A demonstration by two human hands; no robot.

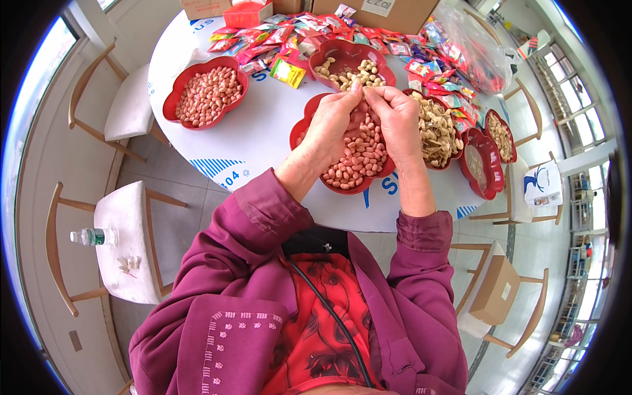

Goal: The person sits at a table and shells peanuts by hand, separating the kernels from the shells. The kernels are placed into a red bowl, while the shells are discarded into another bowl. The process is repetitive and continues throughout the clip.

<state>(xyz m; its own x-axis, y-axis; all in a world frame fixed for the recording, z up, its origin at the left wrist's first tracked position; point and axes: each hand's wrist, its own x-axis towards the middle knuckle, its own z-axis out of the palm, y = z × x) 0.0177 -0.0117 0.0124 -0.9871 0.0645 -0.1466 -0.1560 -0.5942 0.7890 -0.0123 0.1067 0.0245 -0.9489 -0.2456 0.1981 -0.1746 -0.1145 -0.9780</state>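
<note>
My left hand (332, 121) and my right hand (399, 118) meet at the thumbs above a red scalloped bowl (302, 129) of shelled pink peanuts (356, 160). Both sets of fingers are bent inward. Anything pinched between the fingertips is too small or hidden to make out. Just beyond the fingertips, another red bowl (387, 64) holds unshelled peanuts (365, 74), with part of its bottom bare. To the right of my right hand, a dark red bowl is heaped with peanut shells (437, 133). A separate red bowl (170, 106) full of shelled peanuts (210, 96) stands at the left.
Wrapped snack packets (296, 34) and a plastic bag (479, 54) cover the table's far side, before cardboard boxes (380, 15). Two more red bowls (486, 170) stand at the right edge. Chairs surround the round table (266, 133); one bears a plastic bottle (94, 236), another a carton (495, 291).
</note>
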